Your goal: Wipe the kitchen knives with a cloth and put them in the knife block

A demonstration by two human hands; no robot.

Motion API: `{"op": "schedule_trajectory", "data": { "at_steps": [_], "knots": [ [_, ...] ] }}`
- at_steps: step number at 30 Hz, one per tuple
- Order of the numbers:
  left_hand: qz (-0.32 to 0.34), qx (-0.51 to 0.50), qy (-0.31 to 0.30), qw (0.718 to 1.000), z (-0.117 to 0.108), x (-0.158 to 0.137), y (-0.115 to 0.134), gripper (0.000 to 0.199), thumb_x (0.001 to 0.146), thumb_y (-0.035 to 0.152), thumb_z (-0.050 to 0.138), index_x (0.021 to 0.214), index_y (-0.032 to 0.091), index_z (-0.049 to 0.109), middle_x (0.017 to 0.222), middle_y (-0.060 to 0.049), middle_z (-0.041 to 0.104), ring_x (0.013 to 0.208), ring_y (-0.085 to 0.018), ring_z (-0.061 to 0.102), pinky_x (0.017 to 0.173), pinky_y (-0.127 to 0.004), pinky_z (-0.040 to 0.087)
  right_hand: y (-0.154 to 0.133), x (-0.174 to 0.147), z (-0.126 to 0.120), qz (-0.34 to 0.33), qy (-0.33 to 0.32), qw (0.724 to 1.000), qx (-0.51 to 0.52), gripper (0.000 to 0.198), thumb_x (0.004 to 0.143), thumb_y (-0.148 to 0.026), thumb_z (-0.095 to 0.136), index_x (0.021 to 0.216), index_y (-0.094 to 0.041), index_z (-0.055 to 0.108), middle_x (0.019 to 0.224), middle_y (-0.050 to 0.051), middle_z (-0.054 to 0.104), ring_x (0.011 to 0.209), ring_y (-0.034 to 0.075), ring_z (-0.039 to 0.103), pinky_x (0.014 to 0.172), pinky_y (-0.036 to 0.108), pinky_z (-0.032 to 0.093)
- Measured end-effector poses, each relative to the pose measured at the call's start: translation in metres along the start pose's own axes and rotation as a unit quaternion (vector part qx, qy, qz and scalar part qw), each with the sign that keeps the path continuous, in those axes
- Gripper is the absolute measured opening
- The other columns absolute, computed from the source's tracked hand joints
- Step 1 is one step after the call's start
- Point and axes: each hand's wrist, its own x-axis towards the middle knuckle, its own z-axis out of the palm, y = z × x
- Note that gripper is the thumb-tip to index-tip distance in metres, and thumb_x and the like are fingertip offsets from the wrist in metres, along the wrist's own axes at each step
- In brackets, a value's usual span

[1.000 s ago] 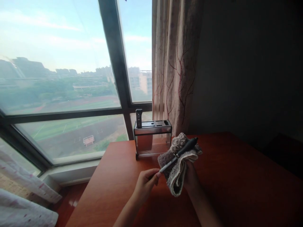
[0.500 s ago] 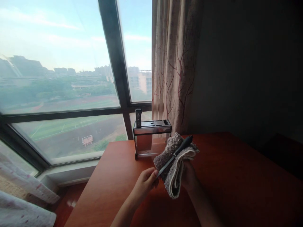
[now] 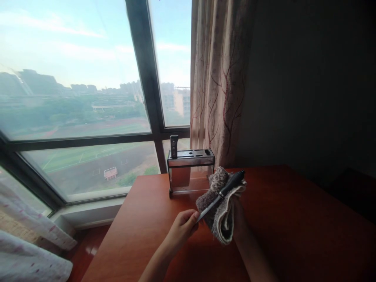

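A honing steel [image 3: 214, 202] with a black handle lies slantwise across a folded grey-brown towel [image 3: 223, 225], its handle up to the right. My left hand [image 3: 185, 223] pinches the tip of the rod between thumb and fingers, at the towel's lower left edge. Gripping the towel from its right side and beneath is my right hand [image 3: 239, 219]; its fingers are mostly hidden behind the cloth. Just beyond stands a clear-sided knife block [image 3: 190, 176] with a dark slotted top, with one black-handled knife [image 3: 174, 146] upright in its left end.
The reddish-brown wooden table [image 3: 141, 219] spreads under the hands. A large window [image 3: 82, 145] with dark frames lies behind and to the left. A patterned curtain [image 3: 219, 86] hangs behind the block, and a white curtain [image 3: 32, 254] is at the lower left.
The towel and honing steel have shifted slightly to the right and tilted a little. Both hands keep their holds, and the whole view has moved slightly.
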Motion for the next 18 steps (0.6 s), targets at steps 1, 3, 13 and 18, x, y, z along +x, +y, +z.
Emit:
{"op": "schedule_trajectory", "data": {
  "at_steps": [1,3,13,18],
  "knots": [
    [-0.003,-0.006,-0.003,1.000,0.000,0.000,0.000,0.049,0.079,0.062,0.054,0.069,0.014,0.054,0.047,0.008,0.035,0.041,-0.004,0.022,0.040,-0.021,0.011,-0.002,0.000,-0.003,0.022,-0.006,1.000,0.006,0.026,0.066,-0.046,0.071,0.073,-0.022,0.069,0.069,0.003,0.073,0.076,0.029,0.070,0.076,0.047,0.054],
    [-0.006,-0.014,-0.006,1.000,-0.001,-0.001,0.001,0.049,0.077,0.062,0.056,0.071,0.014,0.056,0.047,0.009,0.034,0.040,-0.004,0.021,0.040,-0.021,0.010,-0.006,-0.001,-0.008,0.039,-0.004,0.999,0.025,0.022,0.063,-0.042,0.072,0.073,-0.023,0.069,0.071,0.001,0.073,0.079,0.028,0.070,0.081,0.045,0.053],
    [0.033,0.015,0.034,0.999,-0.001,-0.008,0.014,0.038,0.079,0.051,0.061,0.077,0.013,0.061,0.049,0.007,0.039,0.044,-0.006,0.031,0.043,-0.019,0.020,-0.023,-0.003,-0.023,-0.031,0.002,0.996,0.081,0.030,0.062,-0.050,0.073,0.084,-0.029,0.070,0.093,0.001,0.075,0.098,0.029,0.065,0.092,0.051,0.046],
    [0.100,0.218,0.067,0.968,-0.001,-0.008,0.014,0.031,0.085,0.043,0.056,0.078,0.015,0.065,0.055,0.002,0.048,0.051,-0.011,0.043,0.049,-0.022,0.031,-0.028,0.000,-0.033,-0.086,0.032,0.993,0.073,0.035,0.064,-0.054,0.073,0.090,-0.032,0.069,0.094,0.000,0.074,0.100,0.028,0.064,0.093,0.050,0.045]
  ]
}}
